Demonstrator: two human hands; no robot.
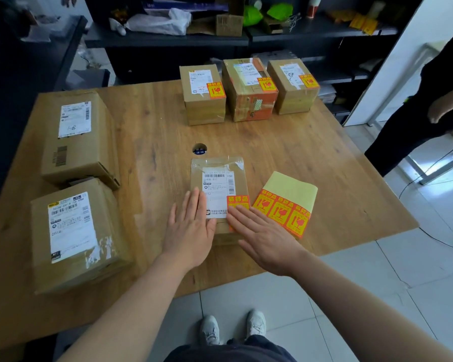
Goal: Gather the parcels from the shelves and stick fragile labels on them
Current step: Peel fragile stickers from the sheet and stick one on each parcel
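Observation:
A small flat cardboard parcel lies on the wooden table in front of me. My left hand rests flat on its near left part, fingers spread. My right hand lies flat with its fingertips on an orange fragile label at the parcel's right side. Right of the parcel lies a yellow backing sheet with a row of three orange fragile labels. Three boxes at the far edge, left, middle and right, each carry an orange label.
Two larger cardboard boxes sit on the table's left side, the far one and the near one, with white shipping labels only. A round cable hole is mid-table. Dark shelves stand behind. Another person stands at the right.

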